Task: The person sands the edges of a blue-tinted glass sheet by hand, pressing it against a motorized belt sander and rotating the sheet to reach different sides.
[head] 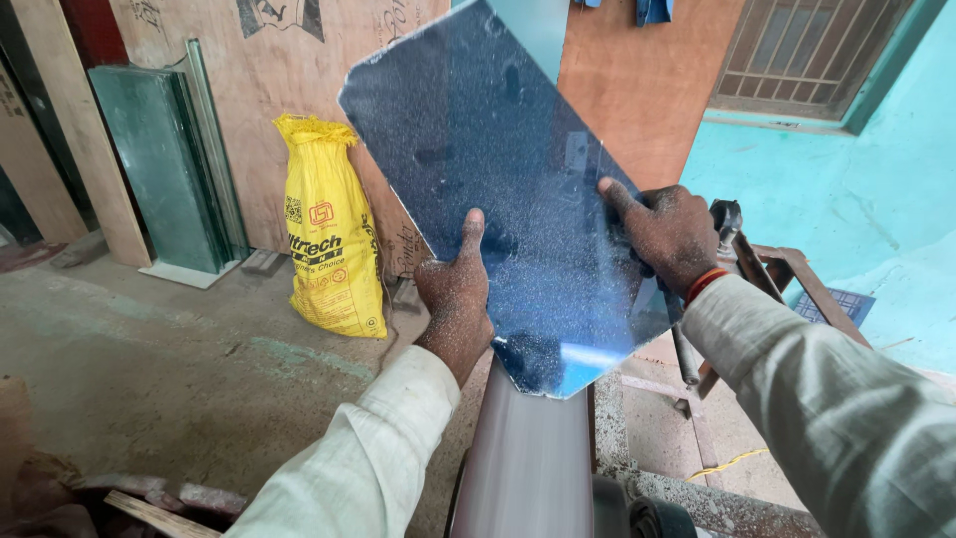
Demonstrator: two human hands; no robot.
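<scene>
Mirror (498, 189) gripped by left hand (455, 299) & right hand (669, 234), fingers clamped on its edges; bottom corner on grinder belt (528, 458), dust-covered, grinding underway.

Both arms wear long, loose sleeves of pale cream cloth, softly creased, the cuffs ending just behind each wrist. The left hand (455, 299) is dusted all over with fine pale specks, thickest across its back and along the thumb. The right hand (665, 237) carries the same gritty speckling. Just behind it, at the wrist, sits an orange-red band (705, 285), partly tucked under the cuff.
</scene>
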